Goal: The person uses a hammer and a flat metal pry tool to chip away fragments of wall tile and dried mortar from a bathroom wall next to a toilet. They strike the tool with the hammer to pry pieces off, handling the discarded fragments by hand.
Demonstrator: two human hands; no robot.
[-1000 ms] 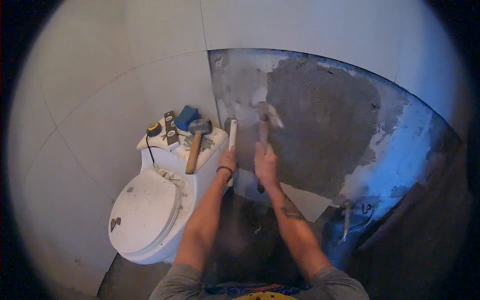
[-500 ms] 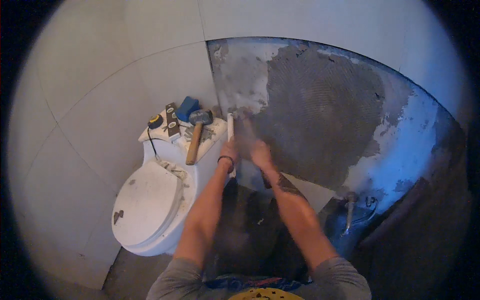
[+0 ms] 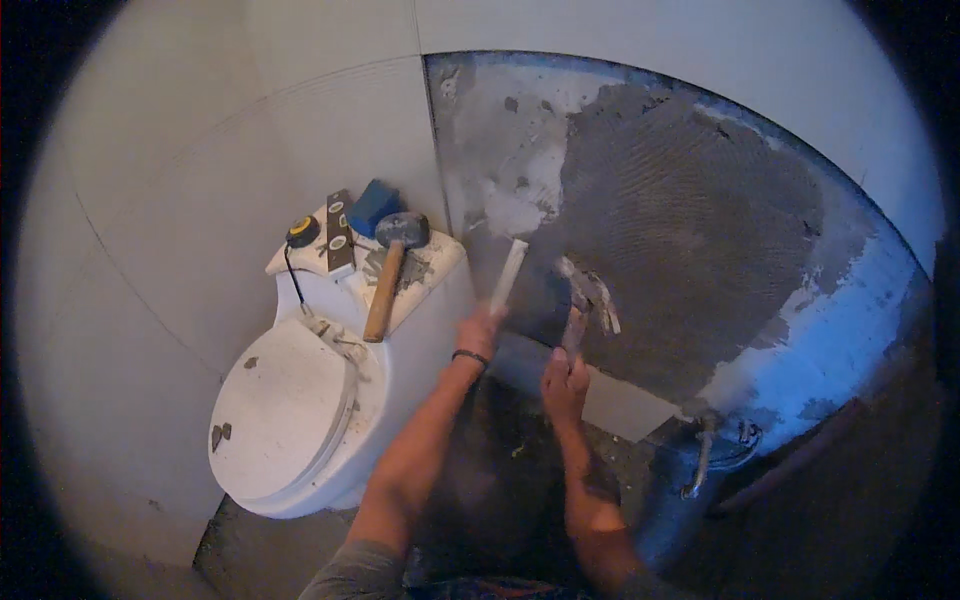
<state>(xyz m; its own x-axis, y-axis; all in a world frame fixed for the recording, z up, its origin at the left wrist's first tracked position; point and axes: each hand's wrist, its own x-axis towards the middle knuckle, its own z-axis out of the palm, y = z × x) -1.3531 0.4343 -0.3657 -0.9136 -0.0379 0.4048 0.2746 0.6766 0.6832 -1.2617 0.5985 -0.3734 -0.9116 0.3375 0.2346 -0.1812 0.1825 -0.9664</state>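
My left hand (image 3: 480, 335) is closed around a long pale flat bar (image 3: 511, 268), which points up toward the bare wall patch (image 3: 680, 230) with its grey combed mortar. To its right, my right hand (image 3: 565, 388) grips the handle of a claw hammer (image 3: 588, 292) whose head looks crusted with pale dirt. A gap separates hammer head and bar. The bar's lower end is hidden in my left fist.
On the left stands a white toilet (image 3: 285, 410); its tank top holds a rubber mallet (image 3: 388, 280), a spirit level (image 3: 339, 232), a blue sponge (image 3: 374, 206) and a tape measure (image 3: 302, 231). A metal pipe (image 3: 700, 460) juts out at lower right. Large pale tiles (image 3: 300, 130) surround the patch.
The bar has swung from nearly upright to leaning right, away from the toilet tank. My right hand and the hammer have moved right and down, apart from my left hand. The view has shifted slightly.
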